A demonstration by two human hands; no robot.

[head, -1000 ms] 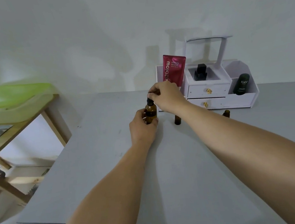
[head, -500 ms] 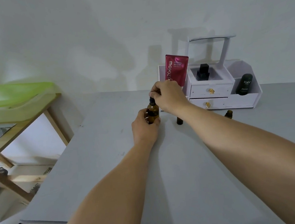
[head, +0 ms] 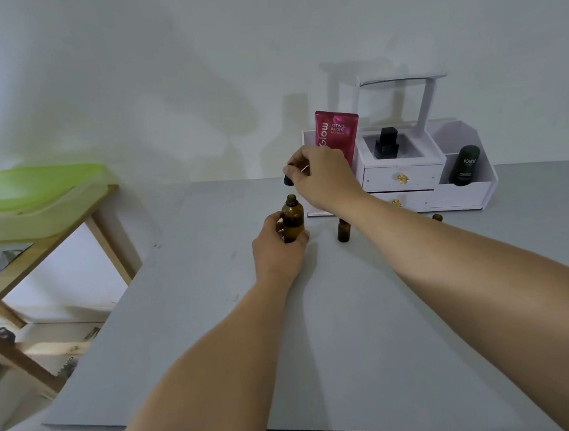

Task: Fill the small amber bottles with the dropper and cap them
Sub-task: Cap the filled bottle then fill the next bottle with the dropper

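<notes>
Since the earlier frames, the right hand has lifted away from the neck of the large amber bottle, taking the black dropper cap with it; the bottle mouth now stands open and the cap sits just above it, clear of the rim.

Nearest the viewer, both bare forearms reach forward over the grey bench. The left hand has its grip closed round the lower body of the large amber bottle, which stands upright on the bench. The right hand's grip is pinched shut on the black dropper cap between thumb and fingertips; whether a pipette hangs below the cap cannot be told.

Just right of the large bottle, a small amber bottle stands upright and uncapped on the bench, partly behind the right forearm. A second small amber bottle shows only its top, further right, above the same forearm.

Behind these, against the wall, stands a white organiser with two drawers. It holds a red tube at its left, a black bottle in the top recess and a dark green container at its right.

To the far left, a wooden table carries a green lid.
</notes>
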